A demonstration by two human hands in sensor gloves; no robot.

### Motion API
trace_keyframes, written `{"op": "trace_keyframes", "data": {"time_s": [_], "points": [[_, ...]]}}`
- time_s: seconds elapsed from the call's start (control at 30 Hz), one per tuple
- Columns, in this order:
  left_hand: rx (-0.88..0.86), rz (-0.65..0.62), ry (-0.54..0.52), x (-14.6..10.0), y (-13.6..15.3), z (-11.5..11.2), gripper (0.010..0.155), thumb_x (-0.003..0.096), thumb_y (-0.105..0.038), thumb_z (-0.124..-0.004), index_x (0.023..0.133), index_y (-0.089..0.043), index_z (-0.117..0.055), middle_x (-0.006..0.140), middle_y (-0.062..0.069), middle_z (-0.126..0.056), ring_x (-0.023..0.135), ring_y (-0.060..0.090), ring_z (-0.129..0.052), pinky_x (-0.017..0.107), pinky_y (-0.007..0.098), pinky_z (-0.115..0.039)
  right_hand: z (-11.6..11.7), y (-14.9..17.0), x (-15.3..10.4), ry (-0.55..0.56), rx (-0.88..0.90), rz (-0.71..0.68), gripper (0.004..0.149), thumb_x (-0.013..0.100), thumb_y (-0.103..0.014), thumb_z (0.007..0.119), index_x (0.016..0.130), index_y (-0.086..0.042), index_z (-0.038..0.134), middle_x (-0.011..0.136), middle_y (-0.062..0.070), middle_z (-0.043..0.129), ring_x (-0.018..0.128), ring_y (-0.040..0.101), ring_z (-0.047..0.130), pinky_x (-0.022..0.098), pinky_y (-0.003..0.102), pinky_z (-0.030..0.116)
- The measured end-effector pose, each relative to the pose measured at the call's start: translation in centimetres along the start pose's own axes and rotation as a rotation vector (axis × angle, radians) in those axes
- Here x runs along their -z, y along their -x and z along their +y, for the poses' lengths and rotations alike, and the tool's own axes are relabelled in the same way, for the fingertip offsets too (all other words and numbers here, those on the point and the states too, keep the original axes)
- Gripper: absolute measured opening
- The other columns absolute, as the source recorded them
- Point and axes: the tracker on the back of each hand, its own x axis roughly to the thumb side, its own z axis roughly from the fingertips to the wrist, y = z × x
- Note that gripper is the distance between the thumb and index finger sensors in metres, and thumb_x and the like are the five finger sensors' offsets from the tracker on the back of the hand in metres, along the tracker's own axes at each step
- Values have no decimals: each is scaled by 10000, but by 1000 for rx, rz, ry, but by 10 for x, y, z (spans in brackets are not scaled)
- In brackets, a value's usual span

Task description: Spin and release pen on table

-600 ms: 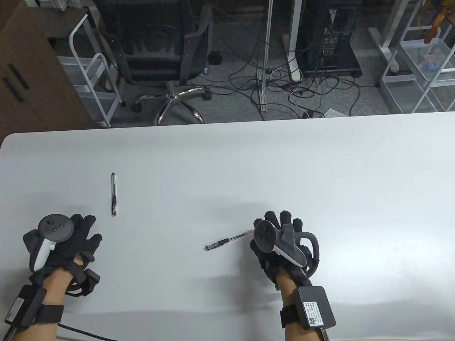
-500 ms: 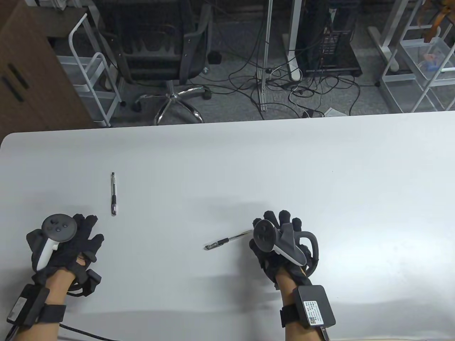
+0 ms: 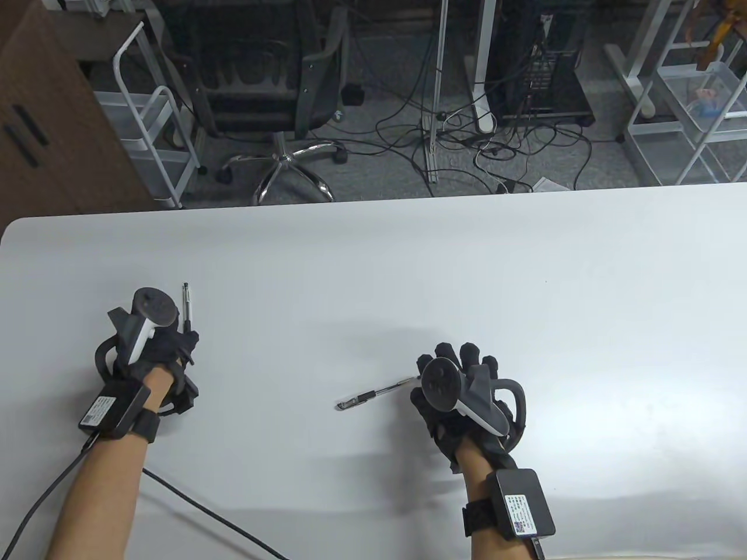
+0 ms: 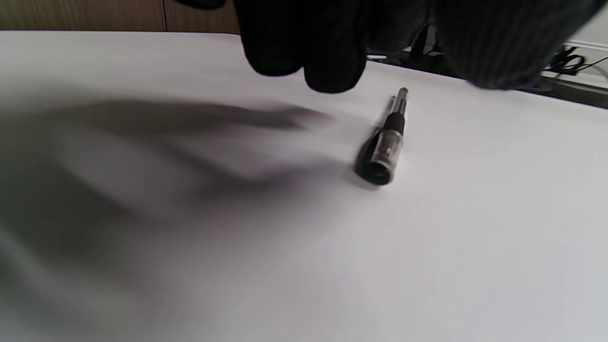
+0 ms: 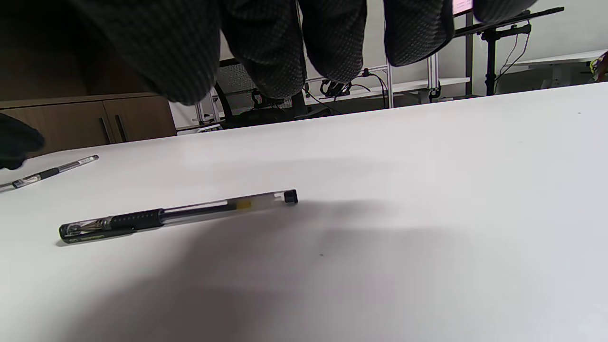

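Note:
Two black-and-clear pens lie on the white table (image 3: pixel 373 262). The left pen (image 3: pixel 187 303) points away from me; its near end is hidden under my left hand (image 3: pixel 185 344). In the left wrist view this pen (image 4: pixel 387 142) lies flat with the gloved fingers (image 4: pixel 332 61) hovering just above its far part, not closed on it. The middle pen (image 3: pixel 373 395) lies slanted just left of my right hand (image 3: pixel 449 359). In the right wrist view that pen (image 5: pixel 180 216) lies free on the table, with the spread fingers (image 5: pixel 304 57) above it and apart from it.
A black cable (image 3: pixel 204 513) runs from my left wrist across the table's near left. The table's far edge (image 3: pixel 373 201) borders a floor with an office chair (image 3: pixel 274 87), carts and loose cables. The left pen also shows far off in the right wrist view (image 5: pixel 52 172).
My left hand has moved forward and right, from the table's near left up to the left pen, now over its near end. The right hand and both pens have stayed put.

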Motion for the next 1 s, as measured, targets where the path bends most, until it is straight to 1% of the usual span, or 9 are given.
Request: {"op": "trace_keyframes", "data": {"time_s": [0.1, 0.17, 0.23, 0.33, 0.43, 0.6, 0.7, 0.77, 1.0], "points": [[29, 56, -7, 21, -13, -9, 729, 281, -517, -881, 956, -285, -731, 851, 14, -907, 848, 302, -902, 751, 572, -561, 0, -2, 3, -2, 6, -12, 658, 375, -579, 808, 971, -320, 703, 1073, 0, 577, 1046, 452, 531, 700, 673, 424], [56, 84, 3, 29, -21, -14, 752, 265, -535, -885, 954, -278, -728, 825, 14, -905, 813, 307, -903, 752, 570, -558, 0, -3, 5, -4, 3, -16, 657, 376, -581, 807, 970, -321, 706, 1075, 0, 574, 1047, 455, 528, 700, 674, 423], [96, 83, -30, 33, -29, -16, 765, 247, -547, -893, 945, -276, -735, 802, 8, -913, 789, 301, -912, 750, 566, -564, 0, -4, 8, -4, 8, -22, 657, 377, -579, 808, 971, -320, 705, 1076, 2, 571, 1049, 454, 526, 701, 674, 420], [189, 72, -59, 34, -44, -20, 709, 261, -497, -919, 916, -271, -770, 759, 3, -935, 744, 296, -937, 742, 564, -587, 1, -6, 12, -10, 7, -26, 658, 377, -580, 807, 972, -320, 703, 1078, 2, 569, 1049, 453, 524, 702, 675, 418], [199, 18, -92, 32, -56, -21, 578, 291, -403, -932, 839, -239, -849, 632, 2, -1004, 610, 283, -1008, 708, 550, -655, 2, -6, 13, -15, 7, -26, 658, 378, -579, 810, 973, -320, 703, 1078, 3, 569, 1049, 456, 522, 701, 676, 417], [267, -14, -92, 25, -59, -20, 549, 277, -384, -958, 793, -208, -896, 579, -6, -1046, 565, 268, -1059, 690, 546, -704, 2, -4, 12, -17, 10, -15, 659, 375, -576, 814, 971, -316, 708, 1076, 3, 572, 1049, 455, 525, 702, 676, 417], [223, -57, -43, 14, -49, -15, 536, 287, -393, -949, 790, -215, -895, 587, -15, -1039, 588, 257, -1053, 695, 546, -698, 0, -3, 10, -13, 10, -17, 658, 375, -577, 813, 971, -317, 708, 1076, 3, 573, 1048, 456, 527, 702, 675, 419], [176, -109, -52, 0, -40, -6, 533, 295, -395, -946, 794, -218, -891, 602, -16, -1029, 599, 260, -1044, 697, 548, -693, -1, -4, 9, -10, 8, -23, 659, 375, -577, 812, 971, -317, 707, 1075, 4, 575, 1047, 456, 529, 701, 675, 420], [107, -266, -90, -68, -1, 22, 537, 297, -406, -938, 800, -226, -889, 607, -26, -1027, 594, 250, -1050, 687, 549, -702, -1, -10, 4, -11, 1, -41, 658, 373, -577, 812, 969, -318, 709, 1072, 3, 580, 1046, 452, 536, 700, 674, 426]]}}
